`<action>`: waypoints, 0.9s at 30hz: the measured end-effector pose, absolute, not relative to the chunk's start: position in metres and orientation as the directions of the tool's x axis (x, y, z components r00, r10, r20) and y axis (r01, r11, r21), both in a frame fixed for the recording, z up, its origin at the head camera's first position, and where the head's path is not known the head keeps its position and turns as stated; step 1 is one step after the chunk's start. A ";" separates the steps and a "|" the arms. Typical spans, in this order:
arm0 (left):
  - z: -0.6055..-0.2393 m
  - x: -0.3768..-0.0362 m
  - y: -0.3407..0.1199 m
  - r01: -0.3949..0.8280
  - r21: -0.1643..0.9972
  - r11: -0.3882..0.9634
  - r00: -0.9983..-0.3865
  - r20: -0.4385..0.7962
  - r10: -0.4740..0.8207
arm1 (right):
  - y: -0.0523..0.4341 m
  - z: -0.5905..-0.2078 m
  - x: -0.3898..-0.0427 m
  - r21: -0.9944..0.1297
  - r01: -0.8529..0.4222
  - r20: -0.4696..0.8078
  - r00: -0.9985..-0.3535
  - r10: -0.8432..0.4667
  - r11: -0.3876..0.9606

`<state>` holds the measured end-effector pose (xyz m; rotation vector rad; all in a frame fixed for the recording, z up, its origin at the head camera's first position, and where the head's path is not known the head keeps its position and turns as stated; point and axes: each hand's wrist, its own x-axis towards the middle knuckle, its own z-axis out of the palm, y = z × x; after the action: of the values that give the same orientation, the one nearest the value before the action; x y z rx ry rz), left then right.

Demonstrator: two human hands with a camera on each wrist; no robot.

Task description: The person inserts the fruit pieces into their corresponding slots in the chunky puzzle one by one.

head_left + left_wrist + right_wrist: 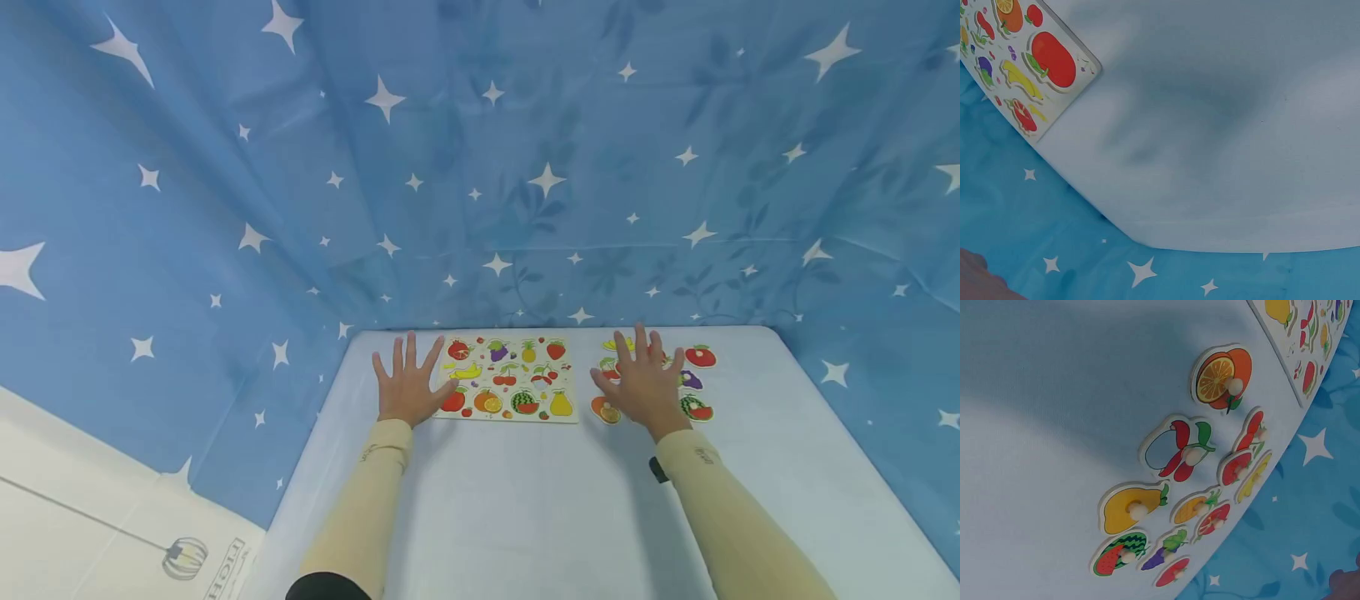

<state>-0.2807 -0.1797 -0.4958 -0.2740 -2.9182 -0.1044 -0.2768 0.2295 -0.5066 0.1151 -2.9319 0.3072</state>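
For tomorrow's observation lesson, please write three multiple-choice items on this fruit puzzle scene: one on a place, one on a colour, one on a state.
1. Where do the loose wooden fruit pieces lie, relative to the pale rectangular fruit puzzle board?
A. Right of it
B. Left of it
C. Stacked on it

2. What colour is the star-printed cloth backdrop?
A. Green
B. Blue
C. Red

3. How is the left hand?
A. Fisted round a piece
B. Fingers spread, holding nothing
C. Pinching the board's corner

Answers:
1 A, the head view shows the pieces under and around the right hand, beside the board's right edge.
2 B, it is blue with white stars.
3 B, its fingers are straight and splayed by the board's left edge.
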 end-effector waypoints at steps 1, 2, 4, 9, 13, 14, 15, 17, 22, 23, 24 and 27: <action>-0.496 -0.282 -0.182 0.182 0.061 0.981 -0.967 0.192 0.167 | 0.231 -0.506 -0.278 -0.198 -0.097 0.193 -0.979 -0.058 0.975; -0.497 -0.284 -0.184 0.170 0.075 0.983 -0.974 0.165 0.156 | 0.232 -0.506 -0.279 -0.199 -0.095 0.189 -0.980 -0.057 0.975; -0.499 -0.286 -0.190 0.159 0.094 0.983 -0.980 0.135 0.146 | 0.236 -0.506 -0.279 -0.209 -0.093 0.176 -0.983 -0.056 0.974; -0.506 -0.287 -0.200 0.133 0.180 0.975 -0.991 0.030 0.129 | 0.250 -0.506 -0.281 -0.278 -0.092 0.146 -0.988 -0.053 0.956; -0.521 -0.284 -0.206 0.077 0.239 0.968 -0.993 -0.073 0.097 | 0.263 -0.509 -0.286 -0.305 -0.088 0.112 -0.992 -0.056 0.948; -0.526 -0.282 -0.206 0.060 0.241 0.969 -0.992 -0.096 0.085 | 0.266 -0.508 -0.288 -0.312 -0.088 0.102 -0.993 -0.059 0.946; -0.533 -0.281 -0.207 0.037 0.242 0.969 -0.990 -0.122 0.068 | 0.270 -0.508 -0.290 -0.312 -0.085 0.092 -0.994 -0.059 0.946; -0.548 -0.278 -0.207 -0.010 0.258 0.966 -0.987 -0.156 0.032 | 0.276 -0.507 -0.295 -0.329 -0.085 0.083 -0.995 -0.061 0.941; -0.581 -0.275 -0.203 -0.133 0.375 0.917 -0.974 -0.221 -0.051 | 0.289 -0.504 -0.305 -0.376 -0.089 0.093 -0.994 -0.058 0.922; -0.587 -0.275 -0.201 -0.149 0.383 0.911 -0.970 -0.235 -0.060 | 0.291 -0.504 -0.307 -0.387 -0.085 0.089 -0.995 -0.054 0.918; -0.591 -0.275 -0.200 -0.161 0.396 0.904 -0.968 -0.240 -0.067 | 0.292 -0.504 -0.309 -0.397 -0.079 0.083 -0.995 -0.050 0.914; -0.604 -0.277 -0.196 -0.171 0.398 0.901 -0.969 -0.235 -0.081 | 0.294 -0.506 -0.316 -0.429 -0.049 0.052 -0.998 -0.030 0.902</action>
<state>-0.2768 -0.1962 -0.6039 0.2195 -3.2711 -0.7168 -0.3161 0.2939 -0.5064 0.0630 -3.0209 0.6835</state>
